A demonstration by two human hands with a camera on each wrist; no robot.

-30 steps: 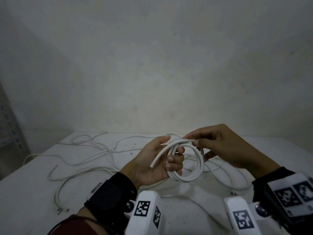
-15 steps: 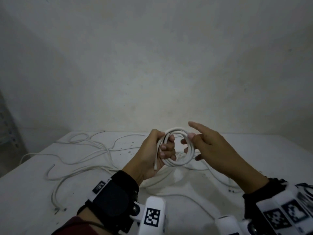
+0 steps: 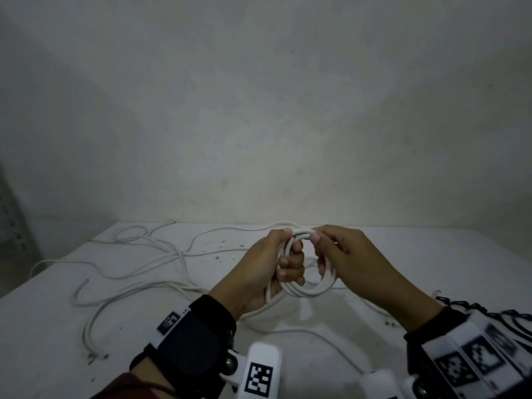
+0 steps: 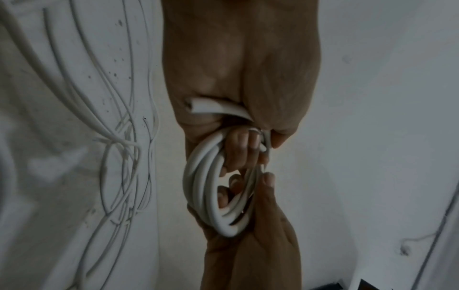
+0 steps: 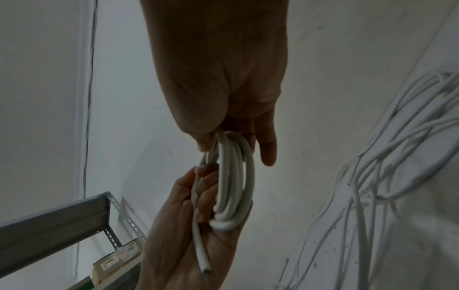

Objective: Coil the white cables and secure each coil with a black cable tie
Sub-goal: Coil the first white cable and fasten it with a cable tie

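Note:
A small coil of white cable (image 3: pixel 313 290) with several loops hangs above the table between both hands. My left hand (image 3: pixel 270 269) grips the coil's left side, fingers curled through the loops, and the cable's cut end (image 5: pixel 204 266) lies across its palm. My right hand (image 3: pixel 339 254) pinches the coil's top with thumb and fingers and wraps its right side. The coil (image 4: pixel 213 196) shows in the left wrist view held from both ends. The rest of this cable trails down onto the table. No black cable tie is in view.
Several loose white cables (image 3: pixel 138 272) lie tangled over the left and middle of the white table (image 3: pixel 57 326). A grey metal shelf frame (image 5: pixel 62 219) with a box stands beyond the table's left side. A plain wall rises behind the table.
The right hand, which had let go with fingers spread, has come back and taken hold of the coil's top and right side. The coil has gained a loop; the left hand keeps its grip.

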